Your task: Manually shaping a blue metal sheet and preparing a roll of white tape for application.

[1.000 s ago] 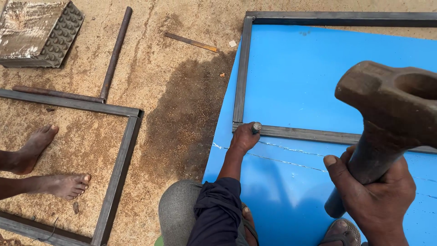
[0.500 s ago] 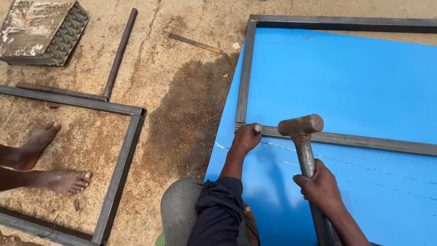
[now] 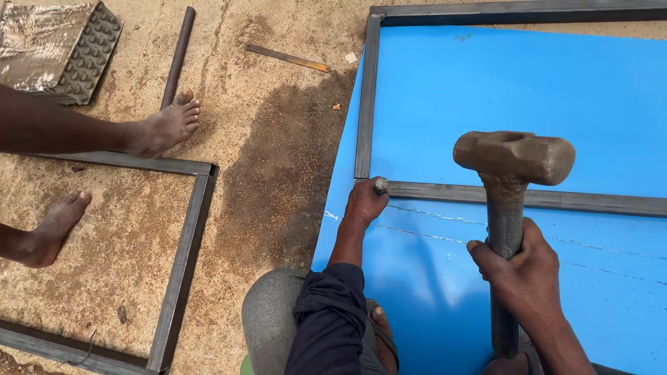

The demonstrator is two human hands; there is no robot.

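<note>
My left hand (image 3: 365,201) is closed around a short metal chisel (image 3: 381,185), whose top pokes out of the fist at the corner where a steel crossbar (image 3: 556,201) meets the frame upright (image 3: 365,104). My right hand (image 3: 517,267) grips the metal handle of a heavy rusty hammer (image 3: 513,158), whose head is raised to the right of the chisel. Both hands are over a blue metal sheet (image 3: 500,90) lying on the sandy ground. My knee is bent at the bottom of the view.
Another person's bare feet (image 3: 165,125) (image 3: 52,229) stand at the left by a second steel frame (image 3: 186,236). A metal rod (image 3: 177,55), a flat rusty strip (image 3: 288,58) and a studded grey block (image 3: 62,45) lie on the sand beyond.
The hammer went from raised near the camera down onto the chisel, and is now lifted again. The other person's upper foot has stepped right, toward the rod.
</note>
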